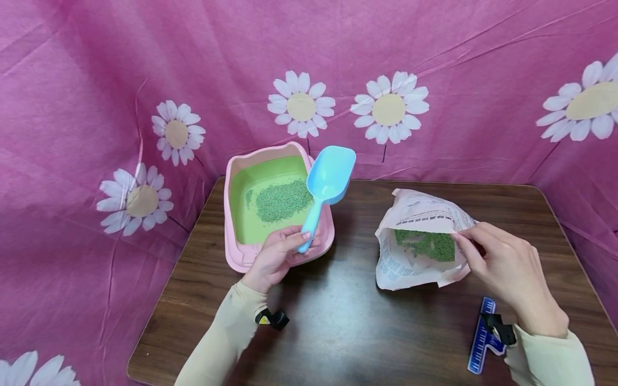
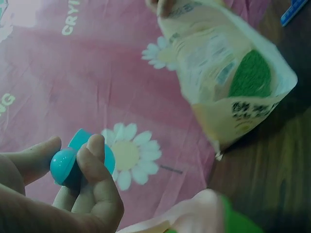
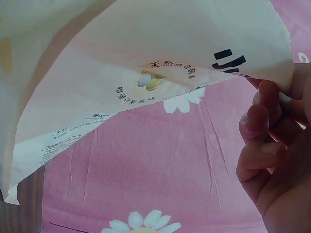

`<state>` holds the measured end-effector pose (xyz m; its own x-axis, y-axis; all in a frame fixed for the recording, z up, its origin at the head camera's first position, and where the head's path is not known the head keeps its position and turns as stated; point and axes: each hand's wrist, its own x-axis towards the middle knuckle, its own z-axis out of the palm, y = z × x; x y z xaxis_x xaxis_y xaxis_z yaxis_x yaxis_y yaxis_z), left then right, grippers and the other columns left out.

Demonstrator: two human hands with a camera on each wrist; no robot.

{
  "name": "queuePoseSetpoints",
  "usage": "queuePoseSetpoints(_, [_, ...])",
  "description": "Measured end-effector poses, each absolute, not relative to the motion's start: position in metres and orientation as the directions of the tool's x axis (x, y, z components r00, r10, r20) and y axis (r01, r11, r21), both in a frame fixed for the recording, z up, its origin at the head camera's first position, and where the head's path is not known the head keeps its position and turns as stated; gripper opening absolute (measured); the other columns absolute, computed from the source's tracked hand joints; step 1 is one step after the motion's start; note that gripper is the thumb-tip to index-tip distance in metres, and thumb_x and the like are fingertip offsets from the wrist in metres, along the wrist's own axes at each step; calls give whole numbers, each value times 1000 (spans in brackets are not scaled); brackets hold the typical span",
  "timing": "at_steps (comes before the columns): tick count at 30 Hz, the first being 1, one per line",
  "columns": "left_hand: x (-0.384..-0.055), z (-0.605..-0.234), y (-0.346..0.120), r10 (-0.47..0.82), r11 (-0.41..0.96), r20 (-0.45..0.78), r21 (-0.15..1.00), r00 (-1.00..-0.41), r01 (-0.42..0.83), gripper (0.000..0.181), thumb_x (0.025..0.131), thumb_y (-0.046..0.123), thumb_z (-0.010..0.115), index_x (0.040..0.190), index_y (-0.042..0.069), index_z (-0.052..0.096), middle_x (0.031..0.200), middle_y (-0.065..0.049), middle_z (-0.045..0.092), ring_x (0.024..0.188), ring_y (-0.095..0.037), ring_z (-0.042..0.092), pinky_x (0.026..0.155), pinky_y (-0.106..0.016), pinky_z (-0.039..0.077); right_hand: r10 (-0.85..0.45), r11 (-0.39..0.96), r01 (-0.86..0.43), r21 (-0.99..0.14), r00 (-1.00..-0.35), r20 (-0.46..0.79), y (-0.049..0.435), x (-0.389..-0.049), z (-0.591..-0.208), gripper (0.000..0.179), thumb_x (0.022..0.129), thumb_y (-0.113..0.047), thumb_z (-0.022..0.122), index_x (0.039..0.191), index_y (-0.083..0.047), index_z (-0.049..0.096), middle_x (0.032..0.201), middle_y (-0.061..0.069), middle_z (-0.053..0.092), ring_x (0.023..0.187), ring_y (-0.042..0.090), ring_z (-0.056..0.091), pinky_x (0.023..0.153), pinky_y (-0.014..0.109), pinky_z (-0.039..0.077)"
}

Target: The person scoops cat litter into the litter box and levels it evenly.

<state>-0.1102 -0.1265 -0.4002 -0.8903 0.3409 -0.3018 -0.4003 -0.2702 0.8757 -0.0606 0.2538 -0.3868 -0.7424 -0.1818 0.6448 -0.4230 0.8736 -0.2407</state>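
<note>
My left hand [image 1: 280,252] holds a light blue scoop [image 1: 330,174] by its handle, with the bowl raised over the right rim of a pink litter box [image 1: 232,214]. Green cat litter [image 1: 282,201] is spread over the box's green floor. With thumb and fingers, my right hand [image 1: 507,262] pinches the right edge of a white paper bag [image 1: 401,273]. The bag's mouth gapes, and green litter [image 1: 429,245] shows inside. The right wrist view shows the fingers [image 3: 255,124] at the bag's printed edge.
A blue bag clip [image 1: 480,338] lies on the brown wooden table [image 1: 338,321], beside my right wrist. Behind the table hangs a pink cloth [image 1: 232,80] with white daisies, close to the box and the bag.
</note>
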Motion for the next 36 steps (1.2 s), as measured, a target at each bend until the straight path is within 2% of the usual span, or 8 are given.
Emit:
queuePoseSetpoints(3, [-107, -404, -120, 361, -257, -293, 881, -885, -397, 31, 95, 0, 53, 123, -9, 47, 90, 0, 75, 89, -10, 71, 100, -37, 51, -182, 873, -424, -241, -741, 646, 254, -60, -387, 6, 82, -17, 70, 77, -16, 67, 65, -8, 52, 50, 1, 37, 40, 26, 29])
queuePoseSetpoints(6, [-105, -409, -115, 339, -245, -287, 892, -896, -379, 33, 93, -1, 54, 124, -10, 47, 87, 3, 74, 84, -8, 70, 87, -27, 55, -179, 874, -421, -242, -743, 645, 254, -60, -387, 6, 82, -17, 70, 77, -16, 67, 66, -8, 53, 50, 1, 37, 40, 27, 29])
queuePoseSetpoints(8, [-103, -412, -111, 322, -237, -284, 899, -903, -368, 33, 92, -1, 55, 123, -9, 48, 86, 4, 73, 80, -7, 68, 77, -21, 52, -179, 875, -420, -242, -744, 644, 254, -60, -387, 6, 82, -17, 70, 77, -16, 67, 66, -8, 53, 50, 2, 37, 40, 27, 29])
queuePoseSetpoints(10, [-100, -415, -106, 317, -244, -284, 898, -905, -367, 31, 91, -1, 56, 121, -8, 51, 89, 4, 74, 81, -6, 67, 74, -19, 51, -178, 876, -418, -242, -746, 642, 254, -60, -387, 6, 81, -17, 71, 77, -16, 67, 66, -8, 53, 50, 2, 37, 40, 27, 29])
queuePoseSetpoints(14, [-95, -422, -96, 342, -259, -290, 885, -894, -386, 25, 90, -3, 57, 115, -3, 54, 98, 0, 75, 80, -8, 66, 75, -19, 52, -181, 876, -420, -238, -743, 645, 254, -60, -387, 6, 81, -17, 71, 76, -16, 67, 66, -7, 54, 49, 3, 37, 40, 27, 29])
queuePoseSetpoints(24, [-82, -448, -76, 344, -221, -369, 862, -863, -457, 11, 88, -4, 62, 96, 3, 61, 98, -10, 75, 74, -8, 66, 72, -21, 51, -180, 876, -420, -238, -741, 647, 254, -60, -387, 5, 80, -16, 70, 76, -16, 67, 67, -7, 56, 50, 5, 40, 41, 28, 30])
queuePoseSetpoints(30, [-77, -464, -68, 318, -196, -394, 863, -862, -466, 16, 86, -3, 64, 101, 0, 60, 99, -12, 75, 76, -5, 66, 69, -19, 50, -183, 878, -420, -231, -740, 648, 254, -59, -388, 6, 80, -16, 71, 76, -15, 67, 66, -6, 55, 49, 6, 40, 41, 29, 30])
queuePoseSetpoints(36, [-75, -475, -63, 259, -149, -449, 856, -855, -495, 20, 85, 2, 68, 104, 1, 59, 99, -6, 75, 78, -2, 64, 65, -19, 41, -177, 881, -411, -236, -748, 640, 253, -58, -387, 7, 79, -15, 72, 76, -15, 66, 66, -4, 55, 49, 8, 40, 41, 29, 30])
